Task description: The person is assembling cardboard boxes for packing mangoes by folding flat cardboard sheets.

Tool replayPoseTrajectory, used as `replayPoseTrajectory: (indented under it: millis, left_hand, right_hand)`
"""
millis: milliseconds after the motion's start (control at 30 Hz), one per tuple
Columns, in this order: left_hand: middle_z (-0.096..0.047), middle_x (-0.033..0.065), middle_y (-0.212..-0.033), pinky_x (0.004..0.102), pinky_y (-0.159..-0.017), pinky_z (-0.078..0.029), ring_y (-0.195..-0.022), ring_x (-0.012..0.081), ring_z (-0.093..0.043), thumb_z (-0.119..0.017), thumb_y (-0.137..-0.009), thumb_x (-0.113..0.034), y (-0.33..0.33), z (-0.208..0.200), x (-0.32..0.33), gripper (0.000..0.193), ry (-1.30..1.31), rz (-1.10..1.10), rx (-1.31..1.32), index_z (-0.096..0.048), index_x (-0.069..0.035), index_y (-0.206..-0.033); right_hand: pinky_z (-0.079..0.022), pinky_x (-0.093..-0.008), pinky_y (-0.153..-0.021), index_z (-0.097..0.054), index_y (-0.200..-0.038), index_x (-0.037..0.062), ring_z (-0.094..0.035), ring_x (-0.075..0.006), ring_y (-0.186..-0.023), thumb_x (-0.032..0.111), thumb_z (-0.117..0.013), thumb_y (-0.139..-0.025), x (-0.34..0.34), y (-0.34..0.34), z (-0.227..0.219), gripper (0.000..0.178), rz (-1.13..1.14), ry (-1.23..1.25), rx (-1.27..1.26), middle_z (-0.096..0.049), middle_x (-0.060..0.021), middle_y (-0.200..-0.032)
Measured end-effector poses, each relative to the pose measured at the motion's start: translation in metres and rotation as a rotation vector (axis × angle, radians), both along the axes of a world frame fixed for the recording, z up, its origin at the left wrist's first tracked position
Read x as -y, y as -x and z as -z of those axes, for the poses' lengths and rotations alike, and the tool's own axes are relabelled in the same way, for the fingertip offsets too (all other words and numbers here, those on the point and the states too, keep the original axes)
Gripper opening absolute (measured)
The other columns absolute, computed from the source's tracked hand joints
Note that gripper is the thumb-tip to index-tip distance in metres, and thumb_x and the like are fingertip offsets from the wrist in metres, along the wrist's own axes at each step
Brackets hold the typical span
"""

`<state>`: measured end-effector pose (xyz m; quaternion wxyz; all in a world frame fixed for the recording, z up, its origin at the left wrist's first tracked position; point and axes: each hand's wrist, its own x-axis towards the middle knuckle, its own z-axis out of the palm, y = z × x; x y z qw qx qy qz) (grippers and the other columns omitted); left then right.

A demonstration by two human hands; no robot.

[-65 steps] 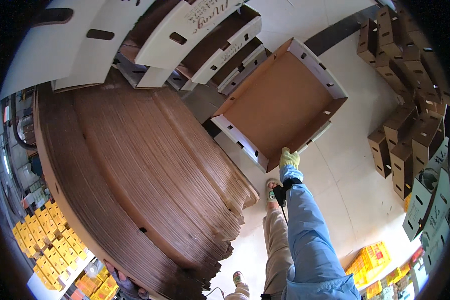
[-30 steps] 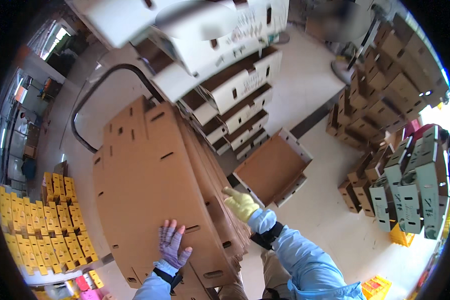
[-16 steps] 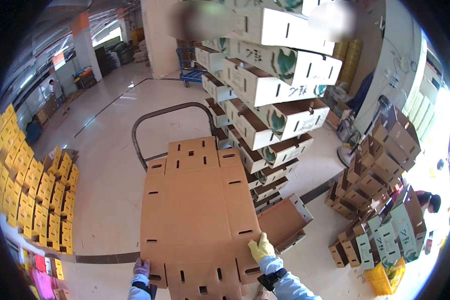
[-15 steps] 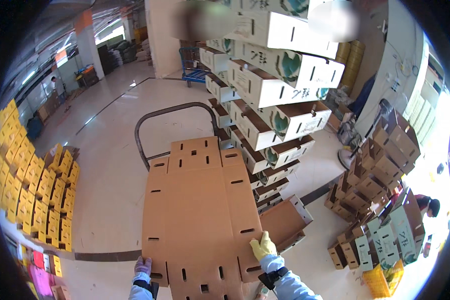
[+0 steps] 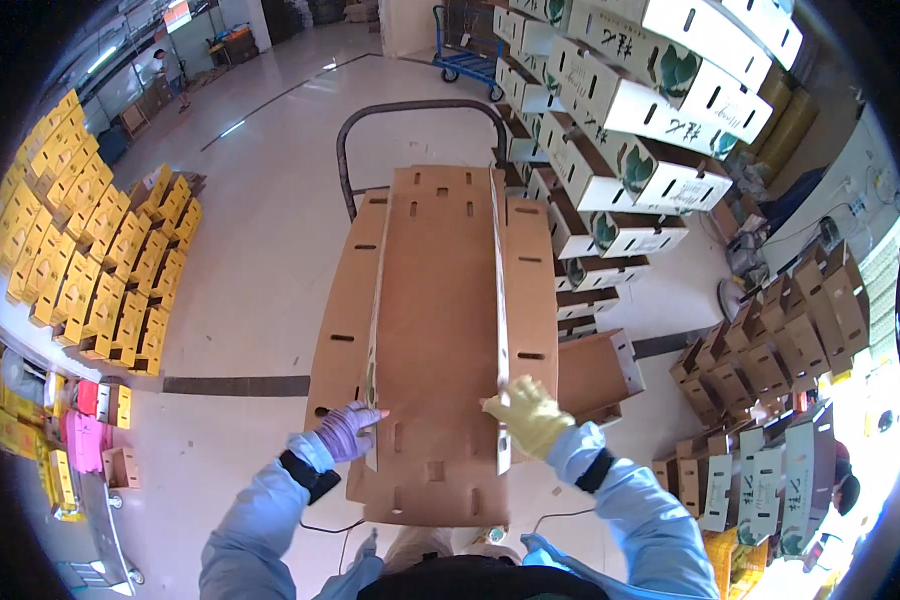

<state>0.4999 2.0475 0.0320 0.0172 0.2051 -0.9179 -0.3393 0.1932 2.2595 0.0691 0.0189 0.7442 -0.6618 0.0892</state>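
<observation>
In front of me lies a brown cardboard box blank (image 5: 438,300), its two long side flaps standing up with pale outer faces. Beneath it, more flat cardboard (image 5: 342,310) shows on both sides. My left hand (image 5: 348,430), in a purple knit glove, holds the left flap near its close end, a bare fingertip reaching over to the inner side. My right hand (image 5: 530,415), in a yellow glove, holds the right flap at about the same distance, its thumb inside. The near end panel still lies flat; parts of both flaps are hidden behind my fingers.
A dark curved cart handle (image 5: 420,107) rises beyond the cardboard. Tall stacks of white-sided boxes (image 5: 610,85) stand at right, with an open brown tray (image 5: 598,370) below. Yellow boxes (image 5: 100,240) are piled at left, brown boxes (image 5: 790,320) far right. A blue cart (image 5: 468,68) stands behind.
The box blank's long sides, flat before, now stand upright. My hands have moved from the blank's outer edges inward onto these flaps. The view has shifted, bringing my arms further into the picture.
</observation>
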Motion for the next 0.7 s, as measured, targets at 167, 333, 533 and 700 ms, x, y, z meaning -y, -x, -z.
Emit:
replayPoseTrajectory:
  millis: [167, 333, 533, 700]
  left_hand:
    - [-0.062, 0.0188, -0.102, 0.0428, -0.083, -0.05, -0.096, 0.0286, -0.06, -0.067, -0.075, -0.025, 0.004, -0.066, 0.004, 0.034, 1.032, 0.329, -0.047, -0.066, -0.014, -0.107]
    - [-0.063, 0.0114, -0.073, 0.0441, -0.068, -0.05, -0.076, 0.0257, -0.064, -0.054, -0.088, -0.043, 0.027, -0.052, -0.005, 0.032, 0.725, 0.486, 0.298, -0.061, -0.013, -0.079]
    - [-0.063, 0.0138, -0.094, 0.0436, -0.071, -0.052, -0.083, 0.0307, -0.063, -0.05, -0.091, -0.043, 0.108, -0.023, -0.083, 0.039, 0.487, 0.215, 0.128, -0.058, -0.01, -0.11]
    - [-0.062, 0.0122, -0.107, 0.0416, -0.076, -0.054, -0.09, 0.0312, -0.064, -0.052, -0.093, -0.032, 0.127, -0.012, -0.091, 0.033, 0.434, 0.289, 0.062, -0.058, -0.016, -0.122]
  right_hand:
    - [-0.042, -0.045, -0.091, -0.063, -0.076, 0.0111, -0.056, -0.0241, -0.088, 0.024, -0.069, -0.061, -0.006, 0.055, -0.022, 0.021, -0.33, 0.17, -0.25, -0.058, -0.0059, -0.083]
    - [-0.04, -0.0431, -0.092, -0.058, -0.06, 0.0136, -0.056, -0.0225, -0.071, 0.03, -0.064, -0.067, -0.008, 0.056, -0.018, 0.019, -0.455, 0.083, -0.116, -0.053, -0.0013, -0.062]
    - [-0.039, -0.0453, -0.087, -0.055, -0.058, 0.0124, -0.054, -0.0259, -0.075, 0.019, -0.061, -0.063, -0.022, 0.015, 0.013, 0.01, -0.05, 0.22, -0.068, -0.05, -0.0032, -0.061]
    - [-0.034, -0.0528, -0.096, -0.06, -0.102, 0.0094, -0.045, -0.0367, -0.115, 0.02, -0.067, -0.065, -0.044, -0.01, -0.012, 0.039, 0.198, 0.293, 0.078, -0.049, -0.0198, -0.123]
